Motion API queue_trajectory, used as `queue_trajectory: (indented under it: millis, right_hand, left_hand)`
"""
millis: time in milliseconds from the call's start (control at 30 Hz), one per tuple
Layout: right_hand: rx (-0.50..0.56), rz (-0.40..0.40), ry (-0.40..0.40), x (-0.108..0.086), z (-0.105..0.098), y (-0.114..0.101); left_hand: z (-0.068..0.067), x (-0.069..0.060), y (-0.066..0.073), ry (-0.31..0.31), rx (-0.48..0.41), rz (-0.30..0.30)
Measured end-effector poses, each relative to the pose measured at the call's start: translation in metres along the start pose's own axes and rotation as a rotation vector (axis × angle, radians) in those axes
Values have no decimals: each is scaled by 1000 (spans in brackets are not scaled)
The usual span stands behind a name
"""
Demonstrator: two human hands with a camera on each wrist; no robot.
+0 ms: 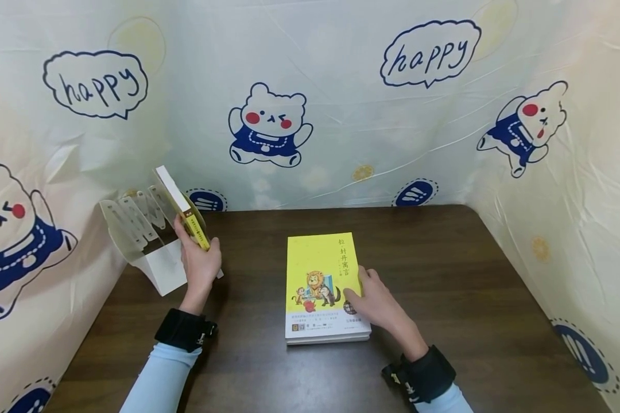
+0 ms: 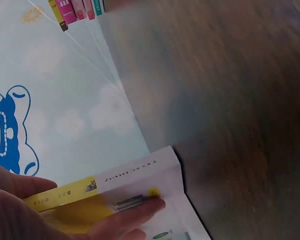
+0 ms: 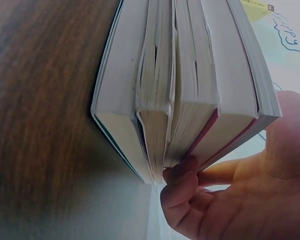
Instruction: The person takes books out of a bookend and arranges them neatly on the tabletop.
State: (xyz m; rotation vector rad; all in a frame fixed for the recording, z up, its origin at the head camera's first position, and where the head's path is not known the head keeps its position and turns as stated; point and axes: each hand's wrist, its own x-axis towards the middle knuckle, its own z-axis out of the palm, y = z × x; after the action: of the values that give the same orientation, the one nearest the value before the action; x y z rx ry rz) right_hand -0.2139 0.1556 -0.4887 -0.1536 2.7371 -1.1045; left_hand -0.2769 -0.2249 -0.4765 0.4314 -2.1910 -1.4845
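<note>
My left hand (image 1: 200,261) grips a yellow-and-white book (image 1: 195,226), tilted upright at the far left beside a white book rack (image 1: 150,229). In the left wrist view its spine (image 2: 65,196) and barcode side show, with fingers lying along the cover. Near the middle of the table lies a stack of several books, topped by a yellow book with a lion drawing (image 1: 315,258). My right hand (image 1: 382,301) holds this stack's right edge, thumb on the top cover. In the right wrist view, curled fingers (image 3: 182,190) touch the page edges of the stacked books (image 3: 190,115).
The dark wooden table (image 1: 429,258) has a patterned cloth (image 1: 341,132) hanging behind it and along both sides. The rack's upright dividers stand close to the cloth at the table's left back corner.
</note>
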Motion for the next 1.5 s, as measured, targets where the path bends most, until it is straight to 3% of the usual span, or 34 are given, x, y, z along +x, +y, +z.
queue_trajectory:
  millis: [400,600,933,1300,1500]
  right_hand:
    - [-7,1,-7,-1,0,-1]
    - [-4,-2,-5,-1,-1,-2]
    - [-6,6,-7,-1,-1,-2]
    - [-1,5,-8,-1,-1,-2]
    - [4,4,-8,-1,-1,-2]
  left_hand:
    - [-4,-16,3,-43,-45,22]
    - [-8,-25,10,-69,-80,-15]
    - [-4,-27,0,7,-4,1]
    - [-9,-27,2,-62,41,-32]
    - [-10,-31,2,-64,36,0]
